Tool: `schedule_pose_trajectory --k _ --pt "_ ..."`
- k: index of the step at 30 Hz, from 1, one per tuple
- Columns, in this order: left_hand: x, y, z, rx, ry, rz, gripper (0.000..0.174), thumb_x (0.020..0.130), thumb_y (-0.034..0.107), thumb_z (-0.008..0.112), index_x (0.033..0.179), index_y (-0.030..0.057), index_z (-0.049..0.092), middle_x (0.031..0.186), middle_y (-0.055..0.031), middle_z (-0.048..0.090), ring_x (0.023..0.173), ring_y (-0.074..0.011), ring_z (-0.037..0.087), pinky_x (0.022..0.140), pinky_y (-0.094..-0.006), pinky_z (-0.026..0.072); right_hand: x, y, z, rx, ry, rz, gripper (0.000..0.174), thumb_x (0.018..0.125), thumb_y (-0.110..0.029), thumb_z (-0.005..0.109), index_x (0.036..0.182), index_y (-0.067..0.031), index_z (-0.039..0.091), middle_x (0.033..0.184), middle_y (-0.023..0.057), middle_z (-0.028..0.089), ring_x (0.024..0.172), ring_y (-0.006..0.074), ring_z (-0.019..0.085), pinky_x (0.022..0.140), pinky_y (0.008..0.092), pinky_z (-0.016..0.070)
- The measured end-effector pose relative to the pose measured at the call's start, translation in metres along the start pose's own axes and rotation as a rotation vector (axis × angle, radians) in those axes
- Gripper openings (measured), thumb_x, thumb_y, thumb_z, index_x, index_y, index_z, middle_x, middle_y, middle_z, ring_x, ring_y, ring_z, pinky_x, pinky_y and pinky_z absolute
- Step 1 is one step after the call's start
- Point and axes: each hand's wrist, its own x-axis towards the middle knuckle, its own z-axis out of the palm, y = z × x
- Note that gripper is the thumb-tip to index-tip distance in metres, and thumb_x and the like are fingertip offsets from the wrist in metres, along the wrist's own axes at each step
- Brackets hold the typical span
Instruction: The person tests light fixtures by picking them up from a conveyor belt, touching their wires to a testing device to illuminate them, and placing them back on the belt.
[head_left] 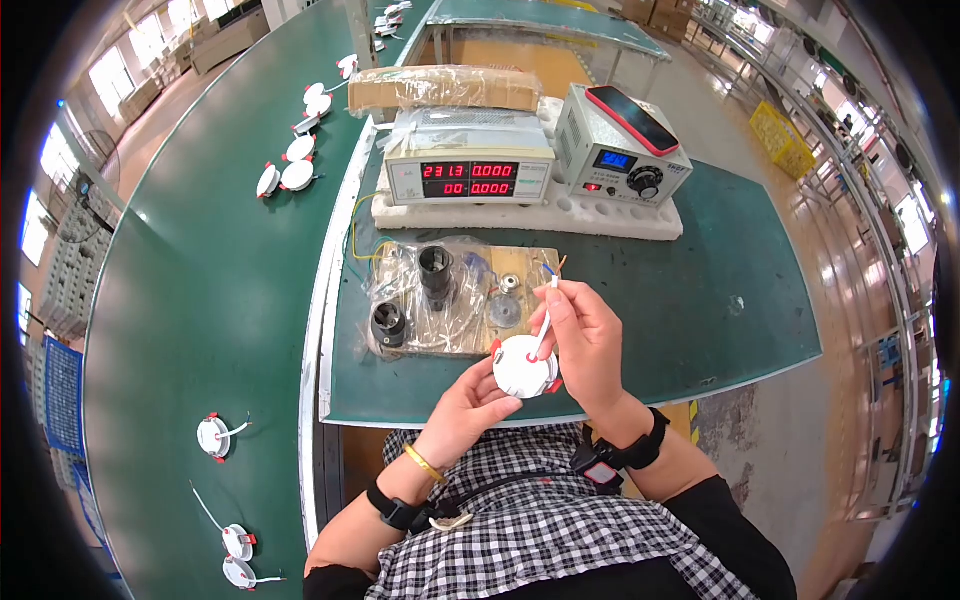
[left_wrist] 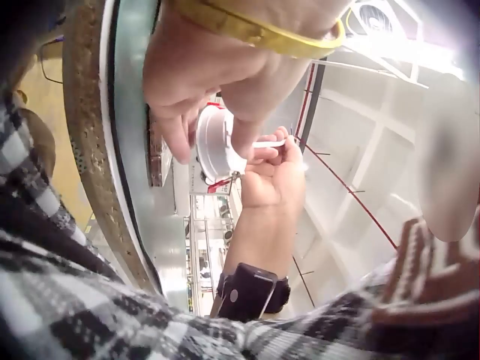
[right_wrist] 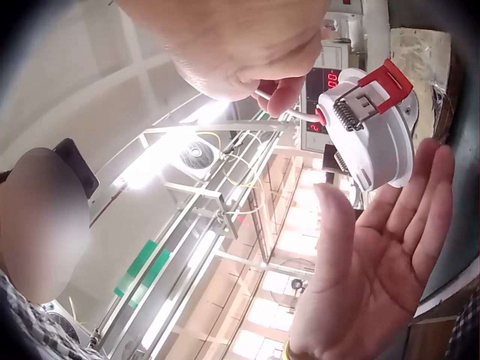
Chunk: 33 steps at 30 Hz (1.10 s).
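Note:
A round white downlight (head_left: pixel 522 368) with red-tipped spring clips is held up near the table's front edge. My right hand (head_left: pixel 588 345) pinches the white cable (head_left: pixel 544 330) that comes out of its back. Blue and brown wire ends (head_left: pixel 553 268) stick out above those fingers. At the lamp's lower left is my left hand (head_left: pixel 465 408). The right wrist view shows that left palm (right_wrist: pixel 367 277) turned up, its fingers straight at the lamp's rim and its thumb apart from the lamp body (right_wrist: pixel 375 139).
Behind the hands lies a wooden board (head_left: pixel 460 345) with black sockets (head_left: pixel 436 265) under plastic film. Beyond it stand a meter with red digits (head_left: pixel 470 180) and a grey power unit (head_left: pixel 625 160) with a phone (head_left: pixel 632 120) on top. More downlights (head_left: pixel 213 436) lie on the green surface at left.

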Motion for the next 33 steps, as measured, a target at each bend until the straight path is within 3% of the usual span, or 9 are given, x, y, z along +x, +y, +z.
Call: schedule_pose_trajectory --k 1,6,8,9,11,12,14,25,33 --pt "0.004 0.0 0.005 0.02 0.043 0.025 0.055 0.089 0.006 0.061 0.137 -0.0052 0.034 0.125 -0.0118 0.054 0.113 -0.0155 0.054 0.095 -0.0268 0.0446 0.0 0.001 0.0 0.004 -0.007 0.012 0.021 0.098 -0.015 0.047 0.101 0.0034 0.058 0.072 0.0051 0.059 0.05 0.0039 0.051 0.048 0.0171 0.0415" --pt "0.015 -0.001 0.007 0.203 0.074 0.047 0.05 0.091 0.008 0.06 0.134 -0.0039 0.04 0.116 -0.0085 0.06 0.104 -0.013 0.058 0.09 -0.0266 0.0485 0.007 -0.001 -0.01 -0.089 0.006 0.056 0.02 0.097 -0.014 0.049 0.098 0.0025 0.059 0.07 0.0025 0.059 0.053 0.0027 0.051 0.048 0.0184 0.0406" --pt "0.016 -0.006 0.006 0.248 0.069 0.055 0.048 0.091 0.009 0.059 0.134 -0.0028 0.041 0.114 -0.0074 0.061 0.101 -0.0122 0.058 0.087 -0.0275 0.0502 0.013 0.014 -0.019 -0.432 -0.008 -0.041 0.018 0.093 -0.015 0.055 0.09 0.0007 0.063 0.064 0.0057 0.059 0.05 0.0117 0.053 0.049 0.0251 0.0422" --pt "0.018 -0.007 0.005 0.237 0.026 -0.016 0.046 0.092 0.01 0.059 0.133 -0.003 0.042 0.115 -0.0079 0.06 0.101 -0.0126 0.058 0.086 -0.0274 0.0514 0.016 0.02 -0.022 -0.435 -0.009 -0.044 0.018 0.093 -0.015 0.055 0.09 0.0007 0.063 0.064 0.0057 0.059 0.05 0.0117 0.053 0.049 0.0251 0.0422" --pt "0.021 -0.009 0.005 0.164 -0.013 -0.121 0.042 0.093 0.013 0.057 0.129 -0.0029 0.043 0.116 -0.0098 0.059 0.101 -0.0154 0.06 0.085 -0.0283 0.0537 0.02 0.031 -0.025 -0.839 -0.089 -0.057 0.018 0.086 -0.018 0.059 0.078 -0.0023 0.063 0.063 0.0133 0.06 0.057 0.0283 0.06 0.054 0.0373 0.0482" --pt "0.021 -0.008 0.006 0.163 -0.012 -0.113 0.042 0.093 0.013 0.057 0.129 -0.0029 0.043 0.116 -0.0098 0.059 0.101 -0.0154 0.06 0.085 -0.0283 0.0537 0.022 0.035 -0.025 -0.841 -0.093 -0.063 0.018 0.086 -0.018 0.059 0.078 -0.0023 0.063 0.063 0.0133 0.06 0.057 0.0283 0.06 0.054 0.0373 0.0482" --pt "0.02 -0.006 0.008 0.021 0.038 -0.268 0.04 0.094 0.015 0.057 0.127 -0.002 0.043 0.117 -0.0111 0.058 0.103 -0.0184 0.061 0.087 -0.0297 0.0534 0.024 0.041 -0.023 -1.065 -0.167 -0.021 0.022 0.084 -0.023 0.057 0.072 -0.0053 0.063 0.069 0.0155 0.062 0.064 0.0361 0.059 0.058 0.0437 0.0484" --pt "0.023 -0.008 -0.001 -0.169 -0.026 -0.351 0.039 0.096 0.023 0.054 0.126 -0.0007 0.044 0.117 -0.0118 0.058 0.107 -0.0214 0.06 0.089 -0.0321 0.0531 0.04 0.06 -0.007 -1.316 -0.234 -0.134 0.019 0.081 -0.022 0.059 0.071 -0.0059 0.064 0.07 0.0136 0.063 0.07 0.033 0.062 0.062 0.0438 0.0495" --pt "0.028 -0.016 -0.007 -0.355 -0.03 -0.344 0.042 0.098 0.022 0.049 0.125 -0.0101 0.044 0.124 -0.018 0.054 0.112 -0.0255 0.057 0.1 -0.0317 0.0464 0.045 0.058 -0.008 -1.354 -0.31 -0.144 0.016 0.077 -0.016 0.059 0.069 -0.0039 0.066 0.067 0.0166 0.064 0.068 0.0329 0.064 0.061 0.0429 0.0514"
